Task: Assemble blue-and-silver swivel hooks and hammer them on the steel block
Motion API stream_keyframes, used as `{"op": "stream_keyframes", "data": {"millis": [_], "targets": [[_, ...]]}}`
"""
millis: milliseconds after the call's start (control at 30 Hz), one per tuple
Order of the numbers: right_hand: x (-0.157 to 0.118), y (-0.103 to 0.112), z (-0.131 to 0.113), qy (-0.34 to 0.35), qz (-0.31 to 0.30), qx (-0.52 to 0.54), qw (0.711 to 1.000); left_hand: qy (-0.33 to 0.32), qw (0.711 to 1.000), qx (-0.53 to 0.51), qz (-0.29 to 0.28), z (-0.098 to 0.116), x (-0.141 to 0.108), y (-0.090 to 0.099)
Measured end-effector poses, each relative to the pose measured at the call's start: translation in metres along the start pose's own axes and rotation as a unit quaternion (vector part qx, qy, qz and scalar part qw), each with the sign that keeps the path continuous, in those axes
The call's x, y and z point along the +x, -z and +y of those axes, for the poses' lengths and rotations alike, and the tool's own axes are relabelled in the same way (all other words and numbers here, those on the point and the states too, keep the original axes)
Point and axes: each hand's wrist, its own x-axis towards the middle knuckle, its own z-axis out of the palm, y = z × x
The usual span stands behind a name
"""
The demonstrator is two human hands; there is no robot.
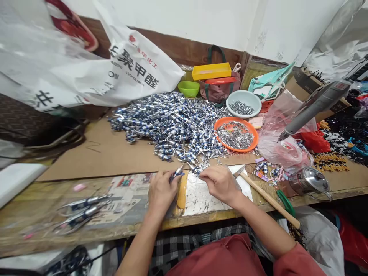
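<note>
My left hand (pixel 162 188) is closed around a small blue-and-silver metal fitting (pixel 176 173), its pale tip pointing up and away from me. My right hand (pixel 222 183) is pinched at the near edge of the pile; what is between its fingertips is too small to make out. Another blue-and-silver fitting (pixel 194 169) lies right by those fingertips. Beyond both hands spreads a large heap of blue-and-silver fittings (pixel 169 119), many with curved hooks. Small flat metal tabs (pixel 204 163) are scattered at its front. Below my hands lies a stained white sheet (pixel 198 199).
An orange plate (pixel 255 142) holds flat metal tabs; a pale blue bowl (pixel 258 99) holds metal pins. An electric screwdriver (pixel 313 105) hangs at right. A wooden-handled tool (pixel 270 199) and a lidded metal mug (pixel 312 182) stand near the edge. Finished-looking blue pieces (pixel 83 211) lie left.
</note>
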Motion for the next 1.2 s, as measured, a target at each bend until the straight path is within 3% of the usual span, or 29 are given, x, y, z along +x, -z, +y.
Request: {"op": "stream_keyframes", "data": {"millis": [200, 467, 633, 733, 800, 867, 1033, 1133, 1200], "targets": [[-0.008, 0.004, -0.001, -0.001, 0.048, 0.008, 0.999, 0.013, 0.999, -0.022, 0.040, -0.012, -0.018, -0.004], [-0.013, -0.002, 0.000, -0.032, 0.016, 0.049, 0.998, -0.016, 0.999, -0.028, 0.040, -0.013, -0.019, 0.000], [-0.005, -0.003, -0.013, -0.067, 0.071, 0.128, 0.987, -0.101, 0.987, -0.118, 0.048, 0.025, -0.030, 0.014], [-0.002, 0.004, -0.021, -0.135, 0.061, 0.192, 0.970, -0.155, 0.964, -0.208, 0.057, 0.055, -0.037, 0.017], [-0.007, 0.010, -0.022, -0.177, 0.074, 0.216, 0.957, -0.144, 0.948, -0.277, 0.056, 0.070, -0.040, 0.017], [-0.018, 0.016, -0.021, -0.193, 0.124, 0.230, 0.946, -0.131, 0.940, -0.312, 0.048, 0.081, -0.041, 0.018], [-0.054, 0.020, -0.015, -0.223, 0.249, 0.271, 0.903, -0.106, 0.936, -0.334, -0.028, 0.099, -0.043, 0.023], [-0.067, 0.022, -0.011, -0.242, 0.262, 0.259, 0.898, -0.080, 0.921, -0.375, -0.066, 0.104, -0.045, 0.019], [-0.069, 0.026, -0.007, -0.243, 0.242, 0.221, 0.913, -0.087, 0.915, -0.387, -0.076, 0.104, -0.045, 0.012]]}}
